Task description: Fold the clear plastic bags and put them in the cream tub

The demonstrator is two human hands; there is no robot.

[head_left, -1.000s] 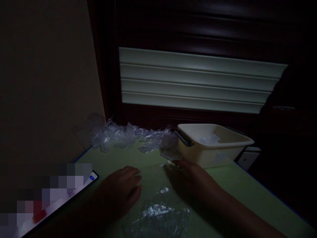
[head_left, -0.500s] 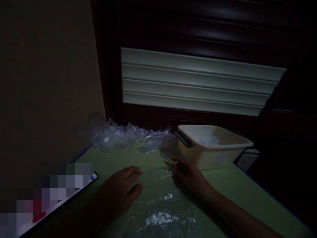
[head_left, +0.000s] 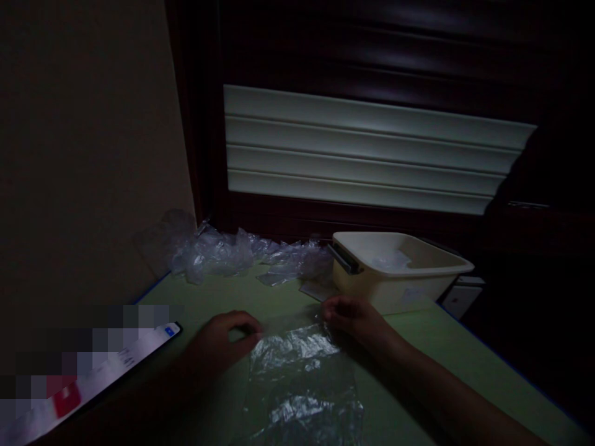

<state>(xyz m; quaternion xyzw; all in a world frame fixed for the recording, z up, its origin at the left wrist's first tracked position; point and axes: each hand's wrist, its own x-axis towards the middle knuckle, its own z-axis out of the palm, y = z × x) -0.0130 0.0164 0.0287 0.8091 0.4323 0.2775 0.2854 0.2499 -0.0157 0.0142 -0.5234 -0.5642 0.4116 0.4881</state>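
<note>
1. Thumb and finger of the left hand [head_left: 220, 341] came together at the near-left of frame's clear plastic film [head_left: 304, 353], its grip closed on the upper left edge after standing apart moments earlier.
2. The right hand [head_left: 346, 313] was at the upper right edge, its grip drawn together, apparently pinching the film, though dim light blurred the contact.
3. With both upper edges attended, the film lay between the hands on the green worktop [head_left: 446, 334], wrinkled and glossy, and its upper part showed more plainly than before, apparently better spread and steadied.
4. Beyond the right hand stood a cream bin [head_left: 390, 294] with plastic [head_left: 390, 259] inside; crumpled clear pieces [head_left: 211, 254] lined the far edge.
5. A lit phone [head_left: 170, 331] rested beside the left forearm.
</note>
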